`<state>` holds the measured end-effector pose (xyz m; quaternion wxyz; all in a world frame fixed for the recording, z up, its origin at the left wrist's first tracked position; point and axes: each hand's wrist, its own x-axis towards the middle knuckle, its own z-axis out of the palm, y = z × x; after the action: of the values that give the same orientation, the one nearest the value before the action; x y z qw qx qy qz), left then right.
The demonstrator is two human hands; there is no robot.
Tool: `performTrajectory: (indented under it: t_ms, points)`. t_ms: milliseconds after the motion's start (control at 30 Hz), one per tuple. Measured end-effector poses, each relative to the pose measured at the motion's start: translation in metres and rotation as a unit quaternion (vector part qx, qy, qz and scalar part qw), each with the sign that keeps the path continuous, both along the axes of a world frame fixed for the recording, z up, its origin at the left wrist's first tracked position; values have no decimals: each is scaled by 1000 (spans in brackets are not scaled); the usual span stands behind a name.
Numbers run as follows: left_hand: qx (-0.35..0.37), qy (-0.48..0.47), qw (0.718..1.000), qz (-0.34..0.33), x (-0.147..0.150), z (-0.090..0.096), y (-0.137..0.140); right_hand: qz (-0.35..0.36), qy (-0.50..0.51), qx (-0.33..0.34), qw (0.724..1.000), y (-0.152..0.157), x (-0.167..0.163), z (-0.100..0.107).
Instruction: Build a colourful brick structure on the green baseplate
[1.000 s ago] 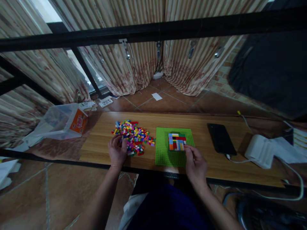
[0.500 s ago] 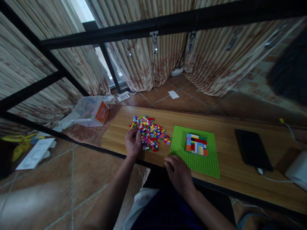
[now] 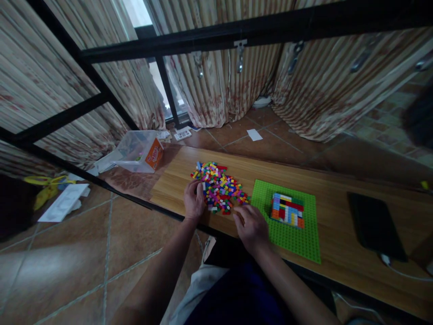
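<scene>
A heap of small colourful toy bricks (image 3: 221,185) lies on the wooden bench top. At the heap's left edge, my left hand (image 3: 194,201) is closed, with a small white brick (image 3: 203,185) showing at its fingertips. My right hand (image 3: 252,227) hovers low by the heap's lower right edge, close to the green baseplate. Its fingers are bent, thumb and forefinger slightly apart, and no brick shows between them. On the green studded baseplate (image 3: 294,246) sits a low rectangular build of mixed-colour bricks (image 3: 287,211).
A clear plastic box (image 3: 137,151) with an orange label stands past the bench's left end. Right of the baseplate lies a black tablet-like device (image 3: 375,225) with a white cable (image 3: 406,274). A black metal bar (image 3: 209,41) crosses ahead, before striped curtains.
My right hand has moved up and closer to the brick heap, its forefinger reaching further out. My left hand stays at the heap's left edge. The camera view has shifted a little.
</scene>
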<state>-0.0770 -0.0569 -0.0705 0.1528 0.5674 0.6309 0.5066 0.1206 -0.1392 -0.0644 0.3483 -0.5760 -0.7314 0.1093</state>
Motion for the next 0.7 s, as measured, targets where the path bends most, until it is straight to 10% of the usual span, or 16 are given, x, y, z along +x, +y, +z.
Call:
performTrajectory:
  t_ms: [700]
  points:
    - [-2,5,1000,-4,0,0,-1,-53,35,18,998,-10,15,-9]
